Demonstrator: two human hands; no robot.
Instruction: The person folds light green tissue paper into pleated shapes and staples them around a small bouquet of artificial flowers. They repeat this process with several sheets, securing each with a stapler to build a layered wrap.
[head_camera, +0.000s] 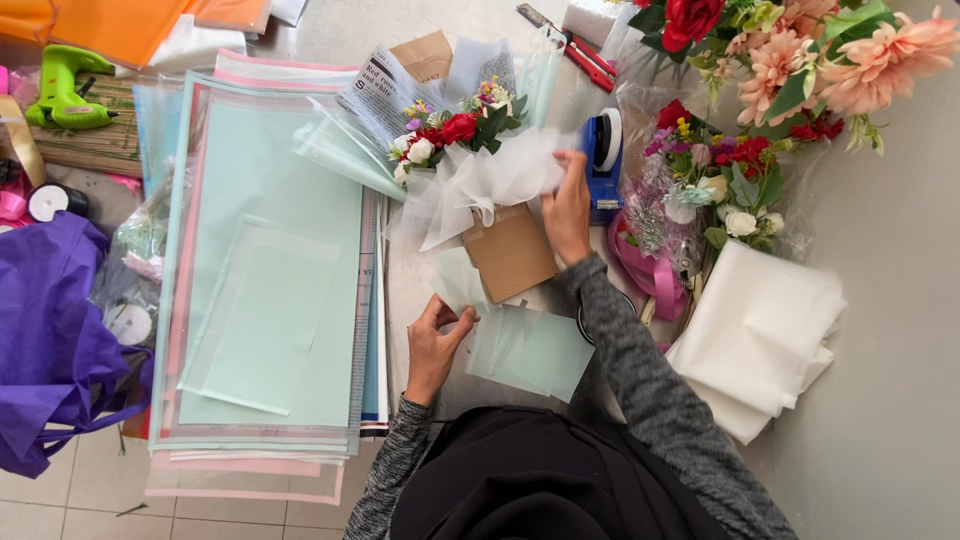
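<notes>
Grey table (900, 300) under my hands: the small bouquet (455, 135) already wears white tulle (480, 185) and kraft paper (510, 250). My right hand (568, 210) pinches the tulle, my left hand (435, 345) grips a loose mint sheet (525, 350), not yet wrapped on.

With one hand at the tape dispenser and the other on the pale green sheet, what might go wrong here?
1. The right hand works beside the white tulle of the small bouquet; tape from the blue tape dispenser might snag it.
2. The left hand only pinches a corner of the pale green sheet, which may crease.
</notes>
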